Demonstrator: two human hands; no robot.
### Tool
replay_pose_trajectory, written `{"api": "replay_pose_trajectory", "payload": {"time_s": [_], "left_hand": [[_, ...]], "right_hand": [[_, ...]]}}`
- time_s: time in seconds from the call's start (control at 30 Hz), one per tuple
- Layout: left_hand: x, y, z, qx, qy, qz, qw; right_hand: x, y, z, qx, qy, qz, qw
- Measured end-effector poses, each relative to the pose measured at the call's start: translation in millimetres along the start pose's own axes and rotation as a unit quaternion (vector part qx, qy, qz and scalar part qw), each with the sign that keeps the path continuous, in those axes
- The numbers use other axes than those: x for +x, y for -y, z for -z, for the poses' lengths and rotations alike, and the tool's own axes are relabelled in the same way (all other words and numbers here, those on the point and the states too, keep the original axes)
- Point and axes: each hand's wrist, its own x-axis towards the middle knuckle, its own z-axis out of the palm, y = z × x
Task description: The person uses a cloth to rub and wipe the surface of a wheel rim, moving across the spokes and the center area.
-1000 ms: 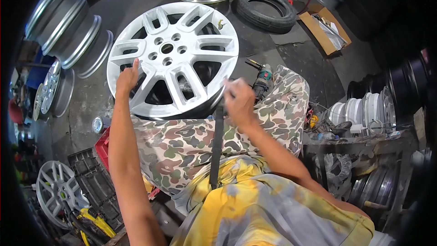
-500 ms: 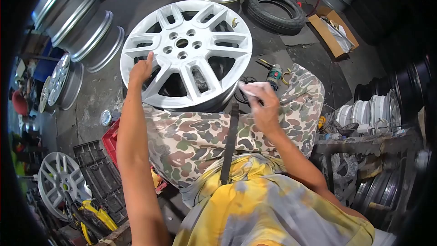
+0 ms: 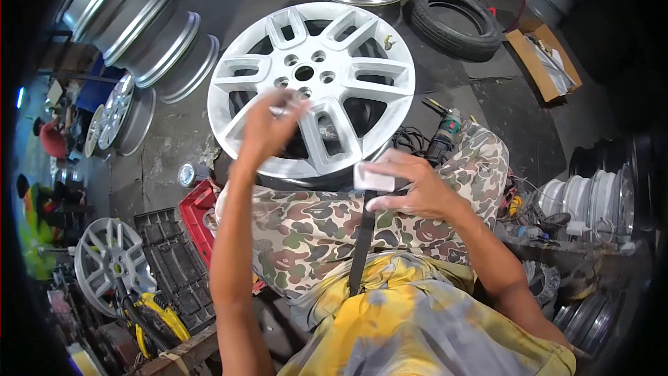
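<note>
A silver multi-spoke alloy wheel (image 3: 348, 42) lies face up on the floor against my camouflage-clad knees. My right hand (image 3: 410, 184) holds a small white folded pad (image 3: 374, 177) over my lap, just off the wheel's near rim. My left hand (image 3: 268, 125) is raised and blurred above the wheel's near-left spokes, fingers loosely curled, with nothing visible in it.
A power tool (image 3: 445, 136) with a cord lies right of the wheel. A stack of bare rims (image 3: 139, 24) is at the far left, a tyre (image 3: 456, 17) and a cardboard box (image 3: 546, 52) beyond. A red crate (image 3: 198, 219) and black tray (image 3: 170, 264) sit left of me.
My left hand has lifted off the wheel's left spoke and swung toward the middle. My right hand has drawn back from the rim with the pad, turning it flat.
</note>
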Motion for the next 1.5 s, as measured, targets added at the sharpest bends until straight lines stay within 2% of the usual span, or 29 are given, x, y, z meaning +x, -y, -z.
{"api": "replay_pose_trajectory", "payload": {"time_s": [0.07, 0.13, 0.2, 0.27, 0.3, 0.37, 0.4, 0.47, 0.5, 0.53, 0.6, 0.67, 0.7, 0.73, 0.93, 1.07, 1.13, 1.17, 1.27, 1.3, 1.4, 1.43, 1.5], "left_hand": [[-31, -59, -9, -0.141, 0.216, 0.017, 0.966], [-51, -80, -24, -0.222, 0.283, 0.000, 0.933], [-49, -94, -28, -0.242, 0.311, 0.024, 0.919], [-45, -100, -34, -0.261, 0.343, 0.046, 0.901], [-44, -99, -40, -0.234, 0.308, 0.080, 0.919], [-45, -92, -56, -0.175, 0.229, 0.129, 0.949], [-46, -91, -63, -0.180, 0.177, 0.111, 0.961], [-45, -92, -64, -0.081, 0.131, 0.055, 0.986], [-48, -93, -63, -0.063, 0.126, 0.109, 0.984], [-52, -91, -65, -0.058, 0.134, 0.109, 0.983], [-61, -79, -74, -0.012, 0.080, 0.069, 0.994], [-68, -72, -88, -0.008, 0.063, 0.036, 0.997], [-69, -73, -92, 0.039, 0.050, -0.010, 0.998], [-70, -75, -95, 0.086, 0.039, -0.057, 0.994], [-70, -87, -109, 0.077, 0.009, -0.024, 0.997], [-29, -96, -137, 0.059, -0.022, -0.077, 0.995], [-13, -99, -140, 0.066, 0.009, -0.054, 0.996], [-18, -104, -130, 0.050, 0.049, -0.043, 0.997], [-50, -103, -104, 0.058, 0.062, -0.016, 0.996], [-56, -97, -100, 0.071, 0.048, -0.041, 0.995], [-64, -91, -102, 0.048, 0.044, -0.025, 0.998], [-62, -92, -106, 0.060, 0.045, -0.051, 0.996], [-54, -94, -117, 0.063, 0.036, -0.068, 0.995]], "right_hand": [[10, -8, -4, 0.048, 0.043, 0.002, 0.998], [22, -2, -3, 0.112, 0.031, -0.018, 0.993], [32, 2, 3, 0.175, 0.017, -0.039, 0.984], [38, -2, 11, 0.045, -0.004, 0.052, 0.998], [41, -8, 12, 0.028, -0.019, 0.091, 0.995], [41, -13, 18, 0.011, -0.046, 0.047, 0.998], [42, -17, 25, -0.005, -0.058, 0.036, 0.998], [39, -35, 50, -0.075, -0.100, 0.047, 0.991], [36, -40, 65, -0.081, -0.144, 0.016, 0.986], [30, -48, 78, -0.083, -0.185, -0.026, 0.979], [18, -69, 98, -0.080, -0.228, -0.053, 0.969], [9, -95, 103, 0.033, -0.332, -0.104, 0.937], [8, -101, 102, 0.050, -0.355, -0.092, 0.929], [4, -106, 101, 0.054, -0.359, -0.097, 0.927], [-1, -99, 103, 0.003, -0.321, -0.110, 0.941], [3, -104, 102, 0.013, -0.322, -0.104, 0.941], [0, -105, 101, -0.005, -0.314, -0.098, 0.944], [-1, -106, 102, -0.020, -0.309, -0.093, 0.946], [-10, -99, 106, -0.018, -0.311, -0.120, 0.943], [-11, -99, 108, -0.011, -0.308, -0.129, 0.943], [-9, -99, 108, -0.023, -0.294, -0.134, 0.946], [-8, -99, 108, -0.025, -0.293, -0.132, 0.947], [-7, -98, 106, -0.029, -0.285, -0.105, 0.952]]}}
